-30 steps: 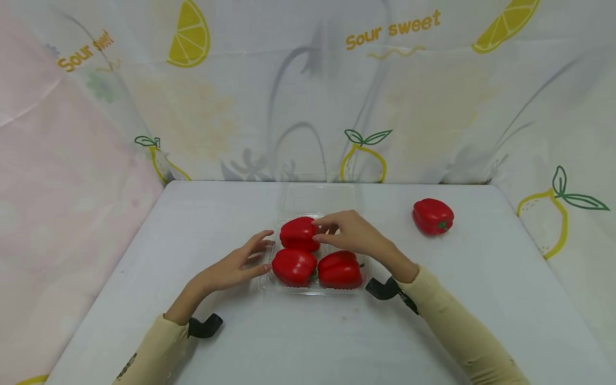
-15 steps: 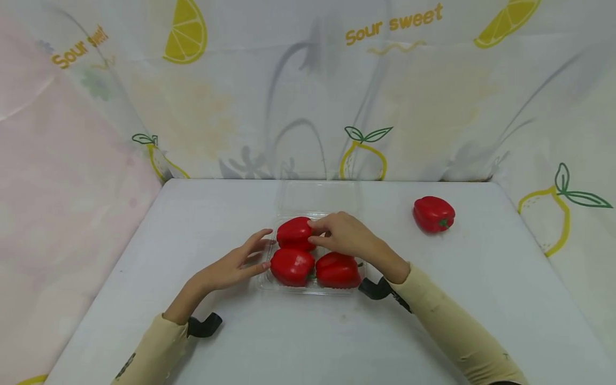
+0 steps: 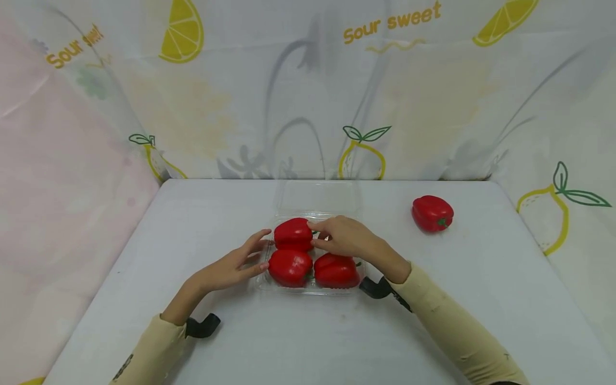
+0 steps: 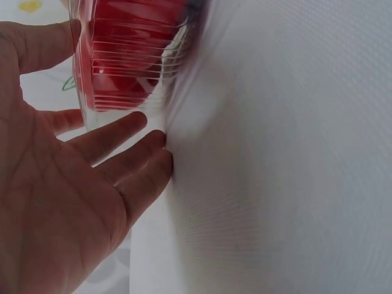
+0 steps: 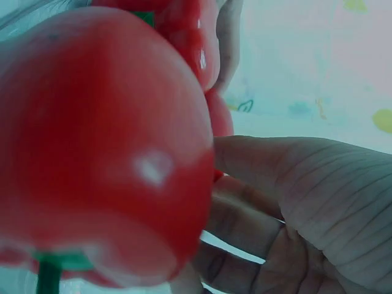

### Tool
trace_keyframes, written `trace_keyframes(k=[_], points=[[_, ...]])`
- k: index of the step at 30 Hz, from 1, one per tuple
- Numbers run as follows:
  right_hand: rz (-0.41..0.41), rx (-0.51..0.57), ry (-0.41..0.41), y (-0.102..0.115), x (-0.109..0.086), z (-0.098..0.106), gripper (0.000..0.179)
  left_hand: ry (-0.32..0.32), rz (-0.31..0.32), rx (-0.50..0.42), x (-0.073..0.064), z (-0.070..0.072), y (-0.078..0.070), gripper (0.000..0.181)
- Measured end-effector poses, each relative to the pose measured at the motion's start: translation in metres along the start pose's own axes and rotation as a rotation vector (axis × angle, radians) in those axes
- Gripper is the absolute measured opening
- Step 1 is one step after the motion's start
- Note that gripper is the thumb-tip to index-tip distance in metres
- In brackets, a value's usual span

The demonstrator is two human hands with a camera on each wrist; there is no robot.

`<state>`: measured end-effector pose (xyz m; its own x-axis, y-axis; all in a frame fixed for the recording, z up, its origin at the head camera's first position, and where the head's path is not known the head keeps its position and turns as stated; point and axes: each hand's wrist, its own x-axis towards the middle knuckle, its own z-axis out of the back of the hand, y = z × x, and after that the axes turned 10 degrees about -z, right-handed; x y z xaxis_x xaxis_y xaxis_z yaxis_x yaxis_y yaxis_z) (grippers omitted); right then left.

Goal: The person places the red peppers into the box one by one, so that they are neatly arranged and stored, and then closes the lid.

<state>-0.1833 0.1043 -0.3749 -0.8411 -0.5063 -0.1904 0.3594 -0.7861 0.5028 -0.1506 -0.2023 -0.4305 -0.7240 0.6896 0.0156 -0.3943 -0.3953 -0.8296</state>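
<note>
In the head view, three red bell peppers sit in an open clear plastic box: the back-left bell pepper [image 3: 292,233], the front-left one [image 3: 289,268] and the front-right one [image 3: 337,271]. My right hand [image 3: 350,239] holds the back-left pepper at its stem end with thumb and fingertips; the green stem shows between them. In the right wrist view the front-right pepper [image 5: 110,153] hides part of that grip. My left hand [image 4: 67,190], fingers spread and nearly straight, rests against the left wall of the clear box [image 4: 122,73].
A further red bell pepper [image 3: 432,214] lies on the white table [image 3: 308,337] at the back right. The box's clear lid [image 3: 318,197] is folded back toward the patterned cloth wall [image 3: 298,96]. Black wrist mounts [image 3: 203,325] stick out at the sleeves.
The back-left pepper has shifted slightly left with my right hand, and its stem has come into sight. My left hand has stayed by the box. The head view has shifted slightly.
</note>
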Motion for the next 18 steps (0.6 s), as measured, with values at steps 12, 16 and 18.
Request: trace_keyframes(k=[12, 16, 18], points=[[0.003, 0.091, 0.004, -0.012, -0.002, 0.003, 0.05, -0.018, -0.004, -0.015, 0.0, -0.001, 0.004, 0.076], [0.044, 0.115, -0.04, -0.014, -0.004, 0.005, 0.047, -0.022, 0.001, -0.013, 0.0, 0.0, 0.005, 0.076], [0.061, 0.12, -0.061, -0.016, -0.004, 0.006, 0.045, -0.024, 0.004, -0.012, -0.001, 0.0, 0.004, 0.077]])
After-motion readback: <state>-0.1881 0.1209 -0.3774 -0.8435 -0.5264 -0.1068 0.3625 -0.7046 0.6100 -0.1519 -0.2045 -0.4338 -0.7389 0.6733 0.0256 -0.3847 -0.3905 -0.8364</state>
